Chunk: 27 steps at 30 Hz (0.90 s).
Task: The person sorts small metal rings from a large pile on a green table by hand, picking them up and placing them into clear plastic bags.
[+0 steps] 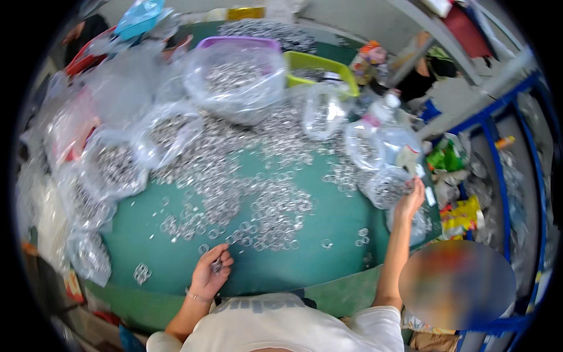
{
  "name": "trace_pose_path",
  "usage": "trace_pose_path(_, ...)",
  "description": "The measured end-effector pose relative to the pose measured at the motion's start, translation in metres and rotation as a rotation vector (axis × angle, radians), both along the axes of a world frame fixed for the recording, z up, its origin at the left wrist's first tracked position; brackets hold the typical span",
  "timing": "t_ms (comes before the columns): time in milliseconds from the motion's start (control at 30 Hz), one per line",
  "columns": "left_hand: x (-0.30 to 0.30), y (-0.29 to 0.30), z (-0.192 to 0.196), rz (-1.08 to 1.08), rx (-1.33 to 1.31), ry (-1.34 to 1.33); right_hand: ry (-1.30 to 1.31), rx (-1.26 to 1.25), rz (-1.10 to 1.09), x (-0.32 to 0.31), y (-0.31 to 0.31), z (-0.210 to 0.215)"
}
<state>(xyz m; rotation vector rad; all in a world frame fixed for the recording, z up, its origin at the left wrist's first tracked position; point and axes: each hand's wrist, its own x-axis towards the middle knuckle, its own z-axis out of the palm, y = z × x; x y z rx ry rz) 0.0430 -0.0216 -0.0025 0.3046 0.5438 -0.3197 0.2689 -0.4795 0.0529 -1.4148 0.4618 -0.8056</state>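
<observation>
A green table [328, 264] is strewn with a wide heap of small clear plastic rings [258, 199]. My left hand [210, 271] rests near the table's front edge, fingers curled around a small stack of these rings [217, 266]. My right hand [410, 199] is stretched out to the right and touches a clear plastic bag of rings [387, 186] at the table's right side. A few loose rings [362, 236] lie between the two hands.
Several clear bags full of rings [114, 167] line the left and back. A purple tub [237, 42] and a yellow-green tub [319, 63] stand at the back. A plastic bottle [381, 111] lies right. Blue metal shelving [498, 176] with packets stands at far right.
</observation>
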Motion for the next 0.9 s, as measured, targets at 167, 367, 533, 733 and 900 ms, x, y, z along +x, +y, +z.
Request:
trace_pose_path(167,0.002,0.011,0.013,0.064,0.099,0.051,0.345,-1.038,0.135,0.013,-0.029,-0.045)
trace_pose_path(367,-0.013,0.096,0.046,0.513,0.047,-0.114,0.114,-1.383,0.176,-0.041,0.042,-0.004)
trace_pose_path(533,-0.011,0.170,0.057,0.928,0.317,-0.076,0.116,-1.071,0.658,-0.085,0.095,-0.002)
trace_pose_path(733,0.055,0.180,0.087,0.764,0.614,-0.156,0.297,-0.847,1.024,-0.108,0.142,0.012)
trace_pose_path(900,0.138,0.236,0.055,0.678,2.113,-0.215,0.264,-0.889,1.229,-0.119,0.186,0.015)
